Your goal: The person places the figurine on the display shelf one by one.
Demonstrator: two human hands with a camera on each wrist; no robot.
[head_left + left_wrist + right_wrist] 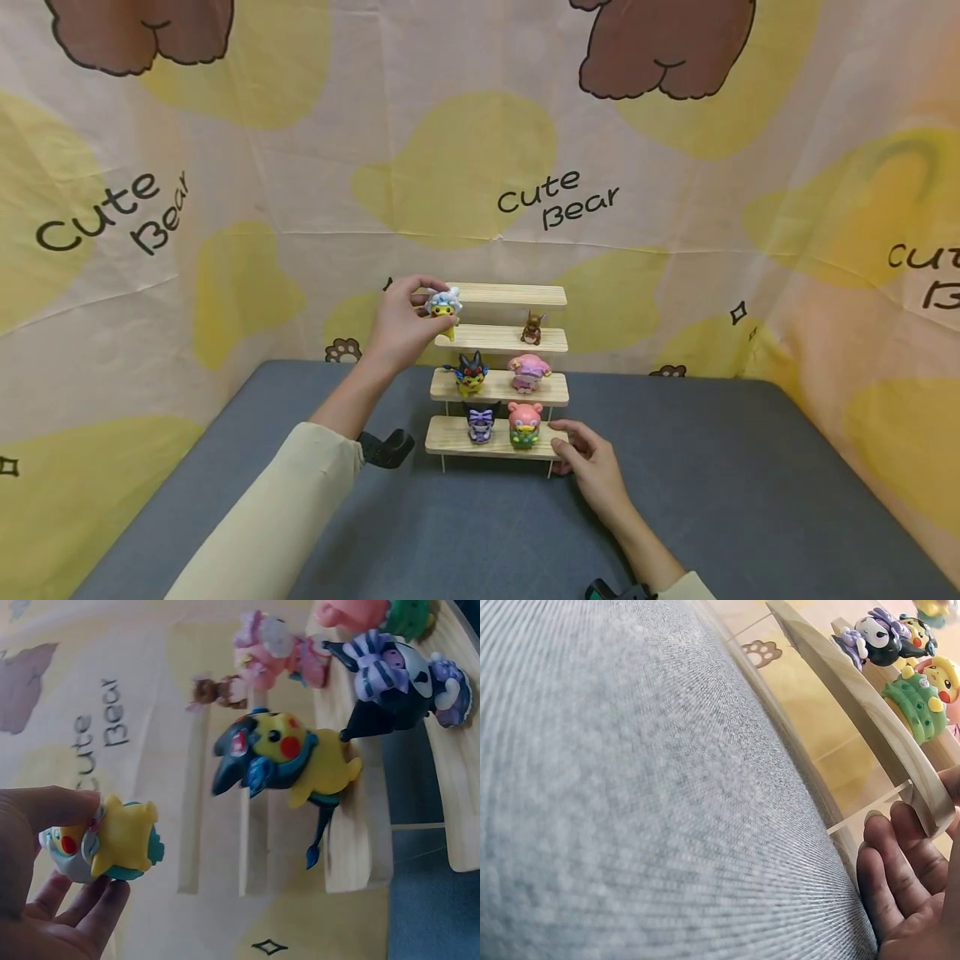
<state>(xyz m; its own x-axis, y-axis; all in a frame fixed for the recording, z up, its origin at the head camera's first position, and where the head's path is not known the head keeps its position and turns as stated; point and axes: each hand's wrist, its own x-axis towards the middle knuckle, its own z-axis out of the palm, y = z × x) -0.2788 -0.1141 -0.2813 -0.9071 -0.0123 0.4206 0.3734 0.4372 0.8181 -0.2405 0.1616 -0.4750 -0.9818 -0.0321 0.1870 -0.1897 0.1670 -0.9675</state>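
My left hand (408, 321) pinches a yellow figurine with a pale blue-white hood (442, 305) between thumb and fingers, at the left end of the upper tiers. In the left wrist view this figurine (120, 838) is apart from the boards. My right hand (592, 467) grips the right end of the lowest tier of a wooden stepped display shelf (457, 437), fingers curled under its edge in the right wrist view. That tier holds a black-and-purple figurine (481, 423) and a pink-and-green figurine (525, 426).
One tier up stand a dark-hooded yellow figurine (471, 375) and a pink figurine (528, 373). A small brown figurine (532, 329) is on the right of the tier above. The grey tabletop (712, 483) meets a patterned cloth backdrop (465, 167) behind the shelf.
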